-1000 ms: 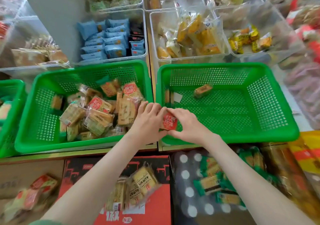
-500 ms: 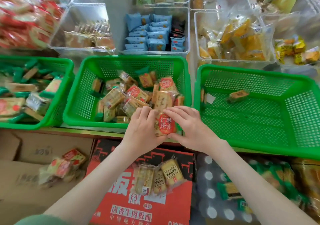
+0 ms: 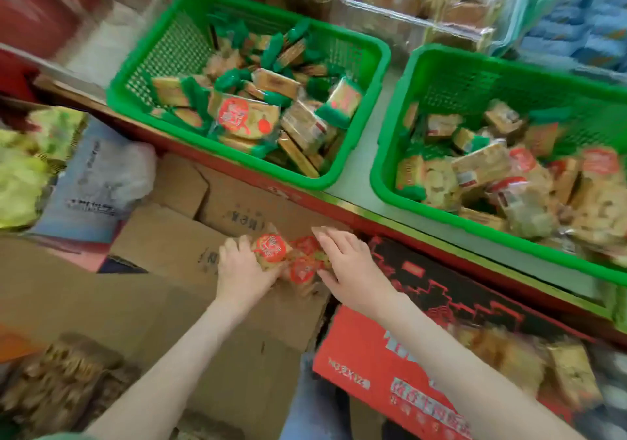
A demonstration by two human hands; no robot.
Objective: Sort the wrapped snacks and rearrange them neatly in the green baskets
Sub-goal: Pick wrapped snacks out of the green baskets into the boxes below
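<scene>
Here the left hand (image 3: 242,271) grips a clear-wrapped, red-labelled snack (image 3: 271,248); the right hand (image 3: 347,266) rests straight-fingered on similar packets (image 3: 303,269).

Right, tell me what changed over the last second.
Both hands came down and left from the basket rims to the cardboard box below the shelf. The left hand grips a red-labelled snack at the small pile there; the right hand lies on the pile, fingers straight. The view swung left. The green baskets and their snacks sit as before.
</scene>
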